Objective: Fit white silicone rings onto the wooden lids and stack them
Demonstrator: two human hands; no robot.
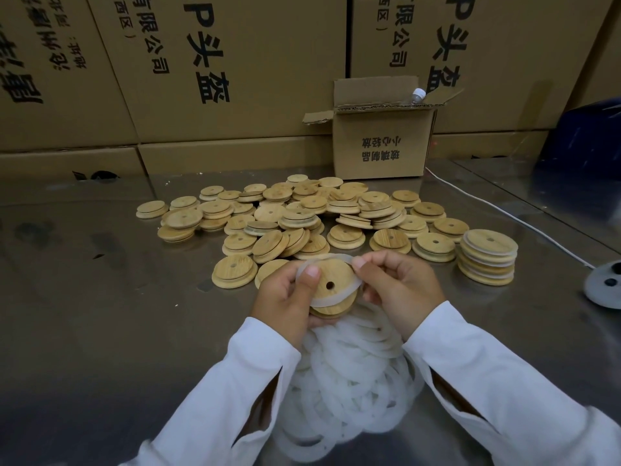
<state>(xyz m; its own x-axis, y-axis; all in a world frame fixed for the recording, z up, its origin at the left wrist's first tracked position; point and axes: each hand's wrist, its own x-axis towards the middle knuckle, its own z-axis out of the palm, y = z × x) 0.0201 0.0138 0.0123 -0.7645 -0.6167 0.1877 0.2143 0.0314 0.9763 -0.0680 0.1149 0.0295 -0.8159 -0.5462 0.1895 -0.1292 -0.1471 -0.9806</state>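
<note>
lids with no rings lie in a heap [268, 216] at the back of the shiny table [100, 297]. nearer, the left hand [285, 294] holds one wooden lid [336, 275], fingers curled under it and thumb pressing the white ring [327, 302] onto its edge. the ring is only partly on. the right hand [400, 290] pinches the ring's top and pulls it over the rim. spare rings [353, 375] sit in a soft pile under both hands. far right stands the stack [487, 260] of done lids. if the thumb lets go too soon, the ring may snap back off. if the pull is too hard, the lid might slip out, or the ring could twist.
</note>
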